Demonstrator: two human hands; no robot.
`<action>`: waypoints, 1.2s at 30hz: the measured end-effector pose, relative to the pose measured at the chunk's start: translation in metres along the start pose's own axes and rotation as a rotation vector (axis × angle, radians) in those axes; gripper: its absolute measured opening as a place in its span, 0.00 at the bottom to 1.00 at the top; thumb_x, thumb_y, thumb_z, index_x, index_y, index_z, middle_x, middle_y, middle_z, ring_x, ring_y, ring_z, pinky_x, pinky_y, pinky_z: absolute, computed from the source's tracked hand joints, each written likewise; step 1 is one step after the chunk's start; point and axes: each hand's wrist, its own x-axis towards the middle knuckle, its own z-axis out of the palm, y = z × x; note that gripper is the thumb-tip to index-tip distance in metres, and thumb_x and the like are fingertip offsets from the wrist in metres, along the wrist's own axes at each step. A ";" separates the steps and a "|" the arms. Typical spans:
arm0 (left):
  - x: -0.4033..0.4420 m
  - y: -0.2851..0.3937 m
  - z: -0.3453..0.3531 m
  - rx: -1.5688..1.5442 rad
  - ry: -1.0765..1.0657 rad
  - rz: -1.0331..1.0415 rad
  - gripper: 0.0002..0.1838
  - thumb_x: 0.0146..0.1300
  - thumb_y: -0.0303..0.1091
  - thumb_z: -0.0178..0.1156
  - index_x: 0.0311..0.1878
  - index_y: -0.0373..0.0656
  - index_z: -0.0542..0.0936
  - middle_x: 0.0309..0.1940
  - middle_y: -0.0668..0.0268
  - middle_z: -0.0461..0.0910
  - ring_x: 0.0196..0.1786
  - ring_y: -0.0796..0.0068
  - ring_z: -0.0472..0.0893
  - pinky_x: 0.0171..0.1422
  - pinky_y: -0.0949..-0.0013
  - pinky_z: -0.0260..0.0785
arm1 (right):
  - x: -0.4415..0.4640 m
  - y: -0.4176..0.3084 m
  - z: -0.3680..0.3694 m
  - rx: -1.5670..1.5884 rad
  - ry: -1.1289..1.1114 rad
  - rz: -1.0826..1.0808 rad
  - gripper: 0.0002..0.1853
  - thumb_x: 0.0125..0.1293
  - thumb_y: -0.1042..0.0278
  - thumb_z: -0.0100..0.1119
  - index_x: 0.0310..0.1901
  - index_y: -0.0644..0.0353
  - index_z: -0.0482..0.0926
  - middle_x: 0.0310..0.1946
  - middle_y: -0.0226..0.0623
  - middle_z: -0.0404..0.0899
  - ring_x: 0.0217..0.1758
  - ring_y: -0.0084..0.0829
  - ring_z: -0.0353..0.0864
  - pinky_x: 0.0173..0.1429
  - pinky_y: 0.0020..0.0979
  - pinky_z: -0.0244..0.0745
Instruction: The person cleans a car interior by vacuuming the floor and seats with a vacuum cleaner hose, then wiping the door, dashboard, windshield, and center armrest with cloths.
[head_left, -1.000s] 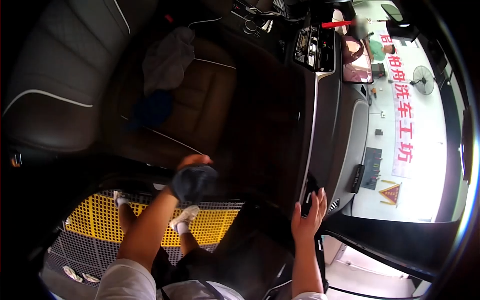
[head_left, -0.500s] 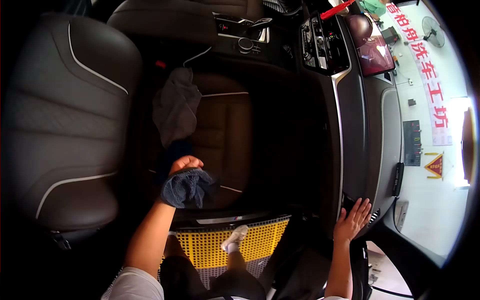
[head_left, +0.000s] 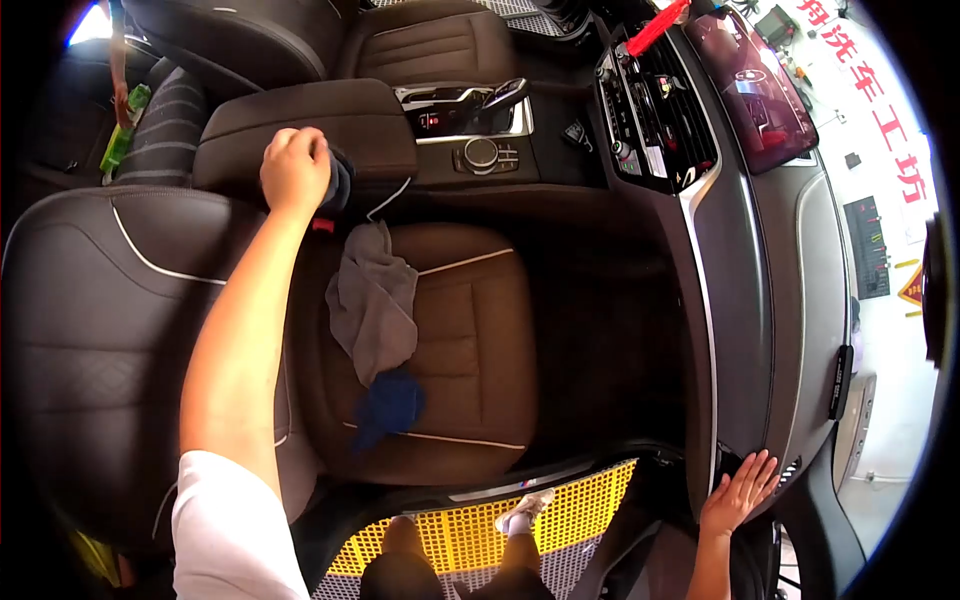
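Observation:
My left hand (head_left: 296, 170) is closed around a dark blue-grey cloth (head_left: 340, 180), only part of which shows beyond my fingers. It is at the front side of the centre armrest (head_left: 300, 125), the cloth close against it. On the brown passenger seat (head_left: 470, 350) lie a crumpled grey cloth (head_left: 372, 300) and a blue cloth (head_left: 390, 405) touching its lower end. My right hand (head_left: 738, 492) rests flat, fingers stretched, on the near end of the dashboard (head_left: 745, 330), beside a side vent. It holds nothing.
Behind the front seats, another person's hand (head_left: 127, 105) is by a green object (head_left: 125, 135). The gear lever (head_left: 505, 95) and rotary knob (head_left: 481, 152) stand on the console. A screen (head_left: 755, 90) rises from the dashboard. Yellow grating (head_left: 440, 530) lies under my feet.
My left hand has moved from above the seat's near side, across to the centre armrest, carrying the dark cloth. My right hand stays on the dashboard end. The view has shifted and brightened.

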 end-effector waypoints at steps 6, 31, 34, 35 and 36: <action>0.014 0.028 0.018 0.440 -0.295 -0.151 0.31 0.60 0.52 0.58 0.64 0.47 0.73 0.70 0.64 0.67 0.73 0.56 0.62 0.73 0.35 0.42 | -0.002 0.003 0.000 0.018 -0.045 0.007 0.26 0.78 0.58 0.34 0.69 0.69 0.64 0.72 0.46 0.61 0.77 0.56 0.52 0.78 0.59 0.42; 0.039 0.017 0.025 0.405 -0.366 0.047 0.31 0.54 0.48 0.61 0.60 0.45 0.74 0.67 0.59 0.68 0.71 0.55 0.65 0.70 0.50 0.57 | 0.045 -0.051 -0.044 0.197 -0.368 0.241 0.45 0.70 0.46 0.49 0.72 0.78 0.47 0.73 0.67 0.45 0.78 0.61 0.43 0.78 0.56 0.35; 0.037 0.016 0.026 0.394 -0.347 0.057 0.30 0.53 0.48 0.60 0.59 0.45 0.75 0.66 0.60 0.69 0.70 0.57 0.65 0.70 0.50 0.57 | 0.036 -0.051 -0.041 0.153 -0.358 0.240 0.45 0.69 0.47 0.50 0.72 0.77 0.47 0.74 0.64 0.45 0.79 0.59 0.43 0.79 0.55 0.35; 0.037 0.015 0.026 0.391 -0.347 0.060 0.30 0.53 0.48 0.60 0.59 0.45 0.75 0.66 0.60 0.69 0.70 0.57 0.65 0.70 0.50 0.57 | 0.032 -0.051 -0.040 0.136 -0.355 0.239 0.45 0.69 0.47 0.50 0.72 0.77 0.47 0.75 0.63 0.45 0.79 0.58 0.42 0.79 0.54 0.35; 0.036 0.015 0.026 0.391 -0.346 0.063 0.30 0.53 0.49 0.60 0.59 0.45 0.75 0.66 0.60 0.69 0.70 0.57 0.65 0.70 0.50 0.57 | 0.028 -0.050 -0.037 0.122 -0.351 0.231 0.44 0.69 0.47 0.50 0.72 0.77 0.47 0.75 0.63 0.45 0.79 0.58 0.43 0.79 0.54 0.36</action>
